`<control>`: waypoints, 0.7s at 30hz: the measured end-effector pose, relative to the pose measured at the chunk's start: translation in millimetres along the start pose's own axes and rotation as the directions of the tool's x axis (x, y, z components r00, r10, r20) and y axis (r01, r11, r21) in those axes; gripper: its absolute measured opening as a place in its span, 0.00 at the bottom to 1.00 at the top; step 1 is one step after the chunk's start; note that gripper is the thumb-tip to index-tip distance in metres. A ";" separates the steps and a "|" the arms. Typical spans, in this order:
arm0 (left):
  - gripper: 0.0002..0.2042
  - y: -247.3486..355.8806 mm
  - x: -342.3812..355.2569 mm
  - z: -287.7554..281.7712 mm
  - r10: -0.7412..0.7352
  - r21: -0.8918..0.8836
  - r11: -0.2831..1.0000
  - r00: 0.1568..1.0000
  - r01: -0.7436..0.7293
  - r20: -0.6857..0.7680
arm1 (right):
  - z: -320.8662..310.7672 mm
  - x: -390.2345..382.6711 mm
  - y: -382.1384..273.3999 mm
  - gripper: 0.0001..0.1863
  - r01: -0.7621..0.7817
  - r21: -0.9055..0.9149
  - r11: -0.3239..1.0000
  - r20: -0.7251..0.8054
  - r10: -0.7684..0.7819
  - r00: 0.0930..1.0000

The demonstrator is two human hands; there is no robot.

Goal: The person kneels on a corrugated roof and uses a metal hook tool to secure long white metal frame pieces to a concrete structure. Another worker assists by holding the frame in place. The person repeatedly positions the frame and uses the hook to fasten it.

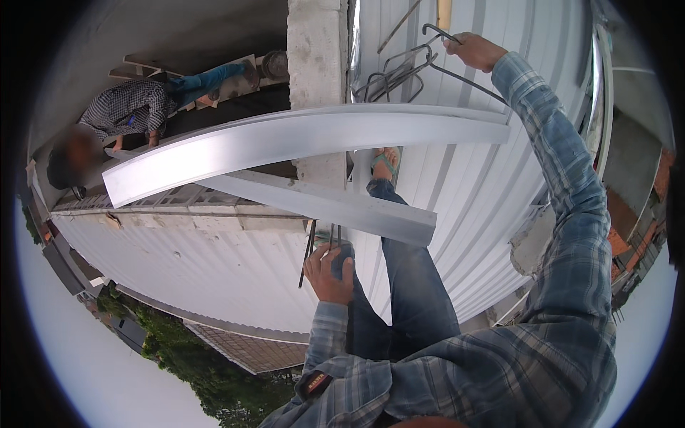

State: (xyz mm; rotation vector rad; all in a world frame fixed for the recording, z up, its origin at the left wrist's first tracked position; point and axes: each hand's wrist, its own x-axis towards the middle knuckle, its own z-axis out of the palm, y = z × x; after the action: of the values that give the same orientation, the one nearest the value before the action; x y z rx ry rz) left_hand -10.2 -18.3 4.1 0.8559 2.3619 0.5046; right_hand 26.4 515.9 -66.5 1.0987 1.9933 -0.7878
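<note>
My right hand, reaching far out at the upper right, is closed on a bent metal rod with a hooked end. Just left of it, several similar bent rods lie in a loose pile on the corrugated metal sheeting. My left hand is low in the middle, beside my knee. Its fingers curl round thin dark metal rods, whose upper ends go behind a metal beam. Two long silvery beams, an upper one and a lower one, cross in front of me.
Pale corrugated sheeting lies under my sandalled foot. A rough concrete post stands beside an opening where a person in a checked shirt bends near the upper beam's left end. Trees and a tiled roof show below the edge.
</note>
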 end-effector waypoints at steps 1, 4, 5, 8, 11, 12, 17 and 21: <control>0.13 3.7 -0.6 -3.0 0.005 -0.028 1.000 0.999 -0.006 -0.047 | -5.1 -15.1 -2.5 0.25 0.045 0.051 0.998 -0.024 -0.044 0.999; 0.12 32.5 2.0 -27.1 0.035 -0.101 0.993 0.977 -0.057 -0.211 | -4.8 -41.4 4.0 0.24 0.147 0.088 0.985 -0.183 -0.129 0.975; 0.11 51.2 5.5 -42.8 0.058 -0.081 0.993 0.965 -0.081 -0.256 | -0.4 -56.9 4.8 0.23 0.146 0.092 0.985 -0.268 -0.117 0.956; 0.11 112.9 32.0 -90.2 0.101 -0.233 0.955 0.939 -0.184 -0.328 | -21.6 -82.1 11.0 0.22 0.063 0.208 0.976 -0.136 -0.035 0.990; 0.11 163.9 88.5 -97.1 0.196 -0.401 0.860 0.930 -0.315 -0.310 | -22.1 -108.1 17.2 0.23 0.075 0.264 0.962 -0.168 -0.030 0.985; 0.13 177.4 126.9 -87.2 0.297 -0.449 0.808 0.923 -0.380 -0.246 | -20.8 -119.7 25.2 0.23 0.057 0.298 0.953 -0.185 -0.001 0.983; 0.28 212.7 272.3 58.2 0.458 -0.154 0.886 0.874 -0.436 0.160 | -58.0 -184.9 9.9 0.22 0.103 0.349 0.931 -0.162 -0.048 0.986; 0.21 235.9 307.0 132.3 0.498 -0.314 0.854 0.827 -0.415 0.260 | -63.7 -207.1 15.0 0.19 0.189 0.419 0.888 -0.246 -0.089 0.965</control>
State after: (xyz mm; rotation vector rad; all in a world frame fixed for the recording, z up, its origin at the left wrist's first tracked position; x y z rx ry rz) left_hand -13.5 379.1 -93.2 1.2892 1.7327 0.7598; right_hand 99.6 481.2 135.0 1.3562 2.1564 -1.2908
